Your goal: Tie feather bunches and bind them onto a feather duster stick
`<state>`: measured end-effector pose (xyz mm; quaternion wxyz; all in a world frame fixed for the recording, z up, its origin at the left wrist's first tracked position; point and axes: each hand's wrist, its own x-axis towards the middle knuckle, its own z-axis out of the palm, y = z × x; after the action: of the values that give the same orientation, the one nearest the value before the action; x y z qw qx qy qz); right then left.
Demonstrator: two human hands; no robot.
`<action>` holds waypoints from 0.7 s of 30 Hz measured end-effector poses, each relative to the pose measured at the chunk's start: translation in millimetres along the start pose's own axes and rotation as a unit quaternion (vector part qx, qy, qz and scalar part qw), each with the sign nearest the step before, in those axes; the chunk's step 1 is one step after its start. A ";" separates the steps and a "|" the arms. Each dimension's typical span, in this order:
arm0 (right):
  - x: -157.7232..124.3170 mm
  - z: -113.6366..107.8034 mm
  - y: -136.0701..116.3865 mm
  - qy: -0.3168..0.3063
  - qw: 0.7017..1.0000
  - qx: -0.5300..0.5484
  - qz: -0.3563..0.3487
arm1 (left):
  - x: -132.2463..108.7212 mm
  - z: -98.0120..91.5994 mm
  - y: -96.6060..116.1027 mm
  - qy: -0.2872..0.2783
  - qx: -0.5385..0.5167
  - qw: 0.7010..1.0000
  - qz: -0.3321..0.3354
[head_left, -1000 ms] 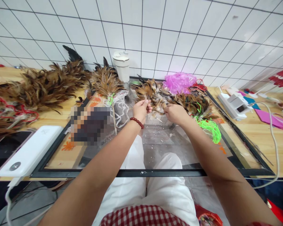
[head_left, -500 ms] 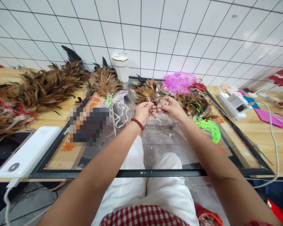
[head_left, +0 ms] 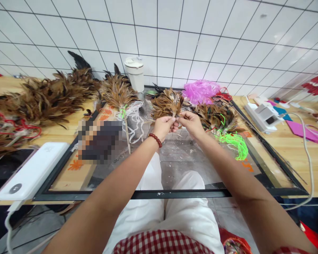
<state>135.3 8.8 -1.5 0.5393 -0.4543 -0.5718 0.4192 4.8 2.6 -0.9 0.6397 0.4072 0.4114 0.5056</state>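
- Brown feathers with darker edges make up the feather bunch [head_left: 167,102], which stands out just beyond the fingertips of both hands, over the far half of the black-framed glass panel [head_left: 180,194].
- Its long axis runs away from the person: the pale quill base points back at the fingers, and the tips fan out toward the tiled wall [head_left: 169,42] and somewhat to the left.
- The left hand [head_left: 164,127], with a red bead bracelet [head_left: 155,140] at the wrist, is the nearer of the 2; its thumb and fingers pinch the quill base, and the bunch lies straight ahead of it.
- From the right hand [head_left: 193,124], the bunch lies ahead and to the left. Its fingers are curled in at the same base, meeting the left fingertips; I cannot tell whether they grip anything, as the contact is too small to see.
- Just right of the hands lies a darker feather bundle [head_left: 214,114], with neon-green cords [head_left: 237,141] trailing toward the person.
- Behind that bundle sits a pink plastic bag [head_left: 201,91].
- Well apart on the left, a feather duster head [head_left: 118,91] rests with its stick [head_left: 128,135] pointing toward the person.
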 end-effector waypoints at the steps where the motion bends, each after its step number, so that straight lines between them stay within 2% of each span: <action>1: 0.0 -0.1 0.7 0.001 1.000 -0.003 -0.004 | 0.1 -0.4 0.0 -0.008 0.006 1.000 0.002; 3: 0.1 -0.5 0.2 0.001 1.000 0.001 0.003 | 0.2 -1.1 0.6 -0.023 0.023 0.999 0.004; 6: 1.9 -2.7 -3.6 -0.013 0.997 0.053 0.051 | -0.5 -1.4 2.0 -0.040 0.064 0.997 -0.005; 9: 6.3 -10.4 -7.3 0.021 0.994 0.083 0.070 | -1.8 -1.3 4.1 -0.052 0.066 0.996 -0.008; 11: 9.1 -18.9 -8.5 0.031 0.998 0.015 0.046 | -1.8 -1.9 5.6 -0.038 0.026 0.999 0.002; 13: 10.0 -28.1 -9.4 -0.020 0.992 -0.123 0.000 | -0.3 -3.3 6.6 -0.008 -0.012 1.000 0.017; 15: 8.7 -35.6 -10.3 -0.112 0.953 -0.273 -0.066 | 2.5 -5.2 6.7 0.026 -0.033 0.999 0.035; 17: 6.2 -39.9 -11.0 -0.185 0.897 -0.382 -0.125 | 5.7 -6.8 5.8 0.055 -0.044 0.996 0.053; 19: 4.2 -40.9 -11.1 -0.217 0.855 -0.447 -0.148 | 8.2 -7.5 4.5 0.068 -0.050 0.995 0.061; 21: 4.2 -39.9 -11.1 -0.197 0.849 -0.468 -0.144 | 9.3 -7.4 3.6 0.068 -0.052 0.994 0.062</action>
<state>174.3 9.9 12.9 0.1935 -0.4732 -0.8536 0.1003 -1.8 13.1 -1.0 0.5979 0.3627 0.4016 0.5913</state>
